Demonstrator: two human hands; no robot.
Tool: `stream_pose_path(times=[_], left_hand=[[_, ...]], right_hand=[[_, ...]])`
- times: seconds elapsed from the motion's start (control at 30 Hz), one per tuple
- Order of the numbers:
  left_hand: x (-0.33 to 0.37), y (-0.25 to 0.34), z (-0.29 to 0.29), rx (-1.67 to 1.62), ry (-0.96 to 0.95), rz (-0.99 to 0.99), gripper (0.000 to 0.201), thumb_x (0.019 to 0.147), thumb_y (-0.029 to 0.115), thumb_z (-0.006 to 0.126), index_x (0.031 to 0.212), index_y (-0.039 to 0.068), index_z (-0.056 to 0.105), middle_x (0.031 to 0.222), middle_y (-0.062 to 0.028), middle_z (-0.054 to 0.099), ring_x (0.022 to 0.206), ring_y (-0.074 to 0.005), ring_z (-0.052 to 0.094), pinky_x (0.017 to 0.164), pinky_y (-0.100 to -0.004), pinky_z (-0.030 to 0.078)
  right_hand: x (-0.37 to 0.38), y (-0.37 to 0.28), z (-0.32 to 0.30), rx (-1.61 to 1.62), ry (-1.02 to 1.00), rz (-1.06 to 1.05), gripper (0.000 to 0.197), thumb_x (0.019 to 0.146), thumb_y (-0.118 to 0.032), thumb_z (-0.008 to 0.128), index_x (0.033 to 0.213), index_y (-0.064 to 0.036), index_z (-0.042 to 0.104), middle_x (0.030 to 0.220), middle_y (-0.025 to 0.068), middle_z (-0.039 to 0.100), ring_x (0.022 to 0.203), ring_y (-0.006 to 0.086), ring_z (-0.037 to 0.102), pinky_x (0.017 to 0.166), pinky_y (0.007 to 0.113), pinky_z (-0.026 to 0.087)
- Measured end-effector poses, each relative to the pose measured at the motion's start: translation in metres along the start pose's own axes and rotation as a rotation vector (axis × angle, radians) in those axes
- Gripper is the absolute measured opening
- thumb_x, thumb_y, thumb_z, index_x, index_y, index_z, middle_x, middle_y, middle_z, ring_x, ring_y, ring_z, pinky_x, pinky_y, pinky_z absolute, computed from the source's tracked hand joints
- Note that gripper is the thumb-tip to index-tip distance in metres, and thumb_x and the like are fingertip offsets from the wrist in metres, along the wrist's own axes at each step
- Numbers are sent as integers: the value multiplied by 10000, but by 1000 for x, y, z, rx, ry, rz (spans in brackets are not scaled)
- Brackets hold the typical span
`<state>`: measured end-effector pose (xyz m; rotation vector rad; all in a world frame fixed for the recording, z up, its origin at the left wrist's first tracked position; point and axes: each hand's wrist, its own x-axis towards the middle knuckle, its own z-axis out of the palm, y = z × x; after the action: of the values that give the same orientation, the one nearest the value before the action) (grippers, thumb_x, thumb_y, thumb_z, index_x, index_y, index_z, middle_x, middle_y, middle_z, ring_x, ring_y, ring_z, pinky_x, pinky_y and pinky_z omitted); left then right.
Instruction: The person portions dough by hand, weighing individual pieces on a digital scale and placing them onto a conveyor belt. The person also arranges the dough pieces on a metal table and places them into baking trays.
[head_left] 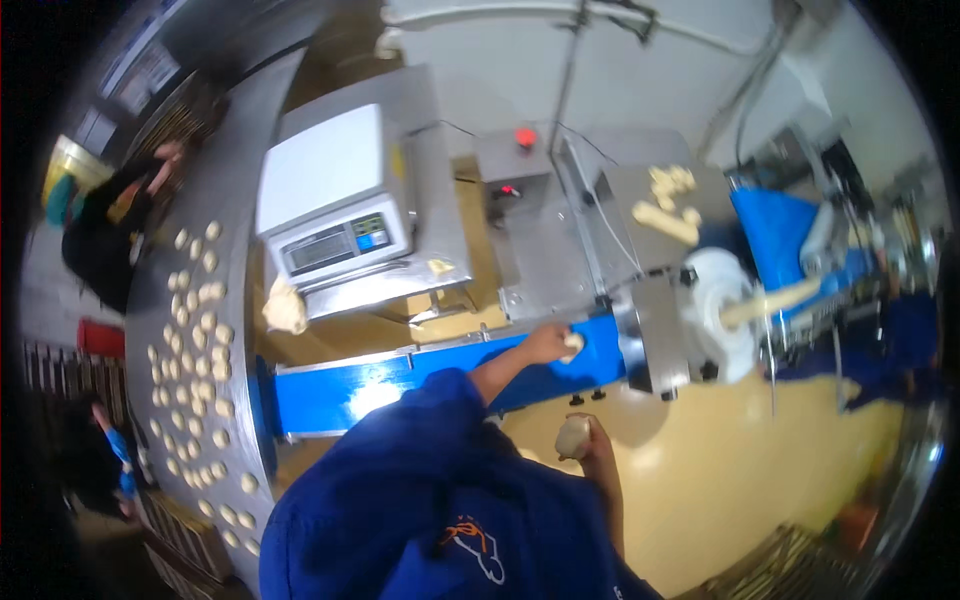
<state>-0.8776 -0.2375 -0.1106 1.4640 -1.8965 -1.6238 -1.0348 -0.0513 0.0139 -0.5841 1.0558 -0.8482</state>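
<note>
Over the blue conveyor belt, my left hand is closed on a small pale dough piece, close to the steel machine housing at the belt's right end. Lower and nearer to me, my right hand grips a larger rounded dough lump above the yellow floor. To the right, a thick dough strand runs into the white round inlet of the dough machine. My fingers partly hide the dough in each hand.
A white digital scale stands on a steel table, with a dough lump at its corner. Many dough balls lie on the steel bench at left. Dough strips rest on the machine top. Other people work at far left.
</note>
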Motion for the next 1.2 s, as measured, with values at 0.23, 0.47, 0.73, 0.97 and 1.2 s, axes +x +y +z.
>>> stream_pose_path(times=[0.23,0.47,0.73,0.97,1.2], left_hand=[[-198,-42,-90,-668,100,-159,415,862,307,576,1198,68,524,924,-41,592,724,-108,538,557,-231,444],[-384,-105,-87,-1135,895,-68,345,856,235,572,1156,74,513,864,-28,590,627,-85,540,469,-196,441],[-506,-138,-63,-1361,1520,60,398,853,220,560,1200,53,461,901,-48,554,685,-99,532,465,-202,438],[-563,-191,-123,-1373,1424,185,356,844,268,564,1103,40,475,837,-49,533,658,-116,518,493,-220,427],[-641,-204,-229,-1227,1425,238,415,784,305,607,1092,55,483,859,-34,540,712,-107,538,513,-230,431]], right_hand=[[100,-108,121,-212,-332,-156,425,878,-153,471,1272,-6,412,1041,104,564,898,199,574,665,332,503],[190,-219,328,-94,-754,-365,440,901,-242,525,1268,-16,436,1041,91,589,838,169,596,605,296,495],[262,-213,392,-1133,-296,-695,285,863,-253,586,1083,-74,605,809,23,578,700,92,562,553,254,477],[275,-229,399,-1114,-162,-605,324,855,-315,584,1082,-86,615,761,45,577,685,114,570,577,270,491],[316,-179,437,-1835,234,-896,567,708,-493,663,950,18,620,932,229,643,883,389,606,771,430,474]])
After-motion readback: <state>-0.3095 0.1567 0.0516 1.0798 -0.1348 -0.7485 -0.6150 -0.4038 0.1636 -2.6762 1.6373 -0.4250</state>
